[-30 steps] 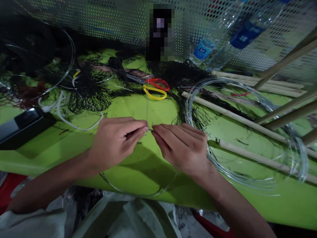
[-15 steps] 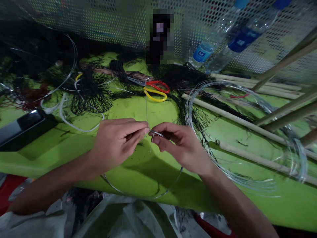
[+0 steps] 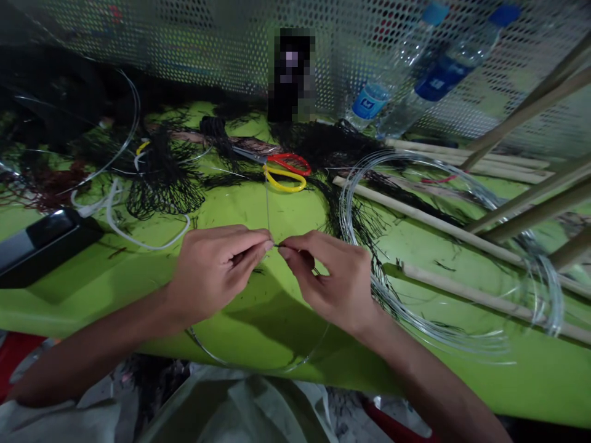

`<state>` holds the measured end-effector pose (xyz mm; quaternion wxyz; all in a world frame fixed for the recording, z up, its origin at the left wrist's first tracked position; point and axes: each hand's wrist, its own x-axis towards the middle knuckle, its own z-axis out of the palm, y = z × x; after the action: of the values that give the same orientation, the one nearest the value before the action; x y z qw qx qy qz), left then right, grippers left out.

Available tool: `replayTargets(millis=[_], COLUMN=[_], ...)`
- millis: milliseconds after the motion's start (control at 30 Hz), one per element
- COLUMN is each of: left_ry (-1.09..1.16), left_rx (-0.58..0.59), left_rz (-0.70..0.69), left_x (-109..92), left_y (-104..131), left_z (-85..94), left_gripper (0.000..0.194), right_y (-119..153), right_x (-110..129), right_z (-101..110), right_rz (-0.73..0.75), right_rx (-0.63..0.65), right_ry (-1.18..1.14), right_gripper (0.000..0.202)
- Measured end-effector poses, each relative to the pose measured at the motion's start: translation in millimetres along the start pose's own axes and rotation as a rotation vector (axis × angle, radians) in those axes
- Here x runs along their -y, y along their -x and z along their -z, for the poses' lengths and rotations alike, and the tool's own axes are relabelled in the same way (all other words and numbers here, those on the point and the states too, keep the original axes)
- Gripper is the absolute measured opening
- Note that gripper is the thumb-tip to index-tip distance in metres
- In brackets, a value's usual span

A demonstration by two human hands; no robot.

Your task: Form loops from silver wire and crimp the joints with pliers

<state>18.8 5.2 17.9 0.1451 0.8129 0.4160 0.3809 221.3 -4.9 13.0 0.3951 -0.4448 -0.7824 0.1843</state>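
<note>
Thumb and fingers of my left hand (image 3: 221,267) pinch a thin metal wire (image 3: 211,355), bent into a loop that hangs below both hands. My right hand (image 3: 330,274) pinches the same loop just to the right, close to the left fingertips. A small dark bit shows in the gap between the two pinches, where the wire's ends seem to meet. From there a thin strand (image 3: 268,206) runs up toward the scissors (image 3: 284,171), which have one red and one yellow handle. What lies inside each pinch is mostly hidden by the fingers.
A large coil of wire (image 3: 346,209) lies on the green table (image 3: 286,332) at right, over wooden sticks (image 3: 452,282). Black netting (image 3: 161,184), a white cord (image 3: 138,239) and a dark box (image 3: 48,246) are at left. Two bottles (image 3: 369,101) lean against the perforated panel (image 3: 194,43).
My right fingers have closed into a tighter pinch at the wire, and the short strand end that hung beneath them no longer shows. My left hand keeps its pinch. The view has shifted slightly.
</note>
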Motion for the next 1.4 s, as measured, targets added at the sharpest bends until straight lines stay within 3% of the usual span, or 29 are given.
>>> replayTargets(millis=[167,233,300,333,400,500,567,633,800,900,1067,1133,1200,1300,1400], left_ry=[0.007,0.015,0.025,0.027,0.026,0.019,0.020,0.019,0.020,0.023,0.032,0.012,-0.008,0.004,0.029], left_rx=[-0.013,-0.015,-0.014,-0.010,0.008,0.029,0.026,0.014,-0.005,-0.006,-0.009,0.011,0.045,0.066,0.059], left_rz=[-0.005,-0.008,0.001,0.011,0.039,0.067,0.067,0.061,0.020,-0.012,-0.016,0.015,0.068,0.126,0.142], left_x=[-1,-2,-2,-2,-3,-4,-4,-4,-2,-3,-2,2,8,16,17], left_y=[0,0,-2,-2,-4,-4,-3,-2,-2,-2,-2,-4,-6,-10,-10], left_z=[-1.2,-1.4,-0.9,-0.2,1.8,5.6,7.7,8.8,6.3,3.8,3.5,3.0,1.5,-1.0,-2.1], left_gripper=[0.014,0.014,0.014,0.014,0.014,0.014,0.014,0.013,0.009,0.009,0.010,0.013,0.017,0.021,0.022], right_y=[-11,-15,-16,-16,-12,-3,2,5,6,3,-8,-10,-9,-2,5], right_x=[1,-4,-8,-10,-9,-5,-3,-3,-5,-4,-9,-14,-17,-19,-20], right_z=[2,3,2,2,1,1,2,3,3,4,3,0,-4,-9,-11], right_rz=[-0.652,-0.812,-0.860,-0.828,-0.644,-0.160,0.136,0.278,0.278,0.140,-0.445,-0.531,-0.409,-0.026,0.215], right_rx=[0.176,0.263,0.342,0.326,0.165,-0.102,-0.130,-0.105,-0.049,0.031,0.381,0.438,0.353,0.160,0.100], right_ry=[-0.804,-1.006,-1.058,-1.009,-0.763,-0.185,0.109,0.243,0.288,0.168,-0.702,-0.851,-0.633,-0.018,0.321], right_gripper=[0.024,0.026,0.028,0.028,0.024,0.007,0.009,0.016,0.016,0.012,0.024,0.030,0.023,0.016,0.020])
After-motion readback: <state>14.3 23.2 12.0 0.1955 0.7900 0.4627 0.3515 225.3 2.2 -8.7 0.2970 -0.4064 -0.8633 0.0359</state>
